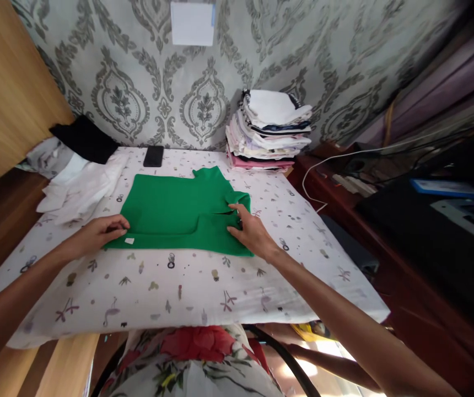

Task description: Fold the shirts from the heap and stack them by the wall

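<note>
A green shirt [166, 201] lies on the white printed tablecloth, with one long side folded inward over the rest. A small white label [129, 241] shows on the folded strip, near the left end. My left hand [107, 230] is at the near left corner of the shirt, its fingers and thumb closed on the edge. At the other end, near the collar and sleeve, my right hand [254, 230] grips the folded part, thumb and forefinger bent around the cloth. The fabric partly hides the fingertips of that hand.
A tall stack of folded clothes [268, 132] stands by the wall. Loose white clothes [82, 187] and a black garment [84, 138] lie at left. A dark phone [153, 156] rests at the back. A white cable [344, 156] hangs at right. Below it, a bare limb [332, 364] shows.
</note>
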### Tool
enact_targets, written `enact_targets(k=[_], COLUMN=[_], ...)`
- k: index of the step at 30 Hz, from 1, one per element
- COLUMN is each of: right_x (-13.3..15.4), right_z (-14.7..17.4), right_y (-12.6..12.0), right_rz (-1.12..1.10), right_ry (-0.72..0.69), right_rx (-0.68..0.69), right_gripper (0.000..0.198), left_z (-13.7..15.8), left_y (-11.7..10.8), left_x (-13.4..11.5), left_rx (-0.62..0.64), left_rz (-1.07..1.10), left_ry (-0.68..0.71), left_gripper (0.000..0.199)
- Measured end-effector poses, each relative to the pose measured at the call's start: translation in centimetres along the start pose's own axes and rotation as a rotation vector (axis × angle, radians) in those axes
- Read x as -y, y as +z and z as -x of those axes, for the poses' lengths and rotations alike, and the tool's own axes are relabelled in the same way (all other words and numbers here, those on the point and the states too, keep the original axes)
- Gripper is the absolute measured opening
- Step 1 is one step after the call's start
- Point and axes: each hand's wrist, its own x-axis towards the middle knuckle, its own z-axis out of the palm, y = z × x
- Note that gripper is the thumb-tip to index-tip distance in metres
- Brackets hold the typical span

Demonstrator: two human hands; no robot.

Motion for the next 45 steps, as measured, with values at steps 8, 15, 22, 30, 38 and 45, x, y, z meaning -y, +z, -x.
enact_targets(k=[8,15,22,30,38,45], right_x=[-1.9,0.0,-1.0,-0.2,-1.7,-2.5], right_z=[1.6,2.0,2.2,-5.6,-22.5,-25.3], right_y=[0.5,2.2,4.7,0.5,0.2,1.6], right_rz=[0.234,0.463,0.451,0.17,0.162,0.025], right_ry=[-0.14,-0.498,-0.573,-0.412,0.172,0.283], right_rx=[-0.095,-0.13,0.17,0.02,-0.079,-0.061], right_gripper=[0.054,0.035,0.054,0.038,0.027,0.012], left_z=[0.3,0.4,0.2,-4.7,-18.9,-21.2], left_y=[-0.1,0.8,5.6,0.3,-2.5,-2.6], left_x=[1.2,0.0,0.7,0.5,1.9,2.7], left_rx=[0.08,-0.15,-0.28,-0.231,-0.223,-0.199], left_rz=[-0.039,-0.331,-0.51,-0.333,-0.588,-0.647], left_ry=[0.044,0.108,0.16,0.176,0.152,0.143], left_gripper=[0.042,0.042,0.052,0.051,0.039,0.028])
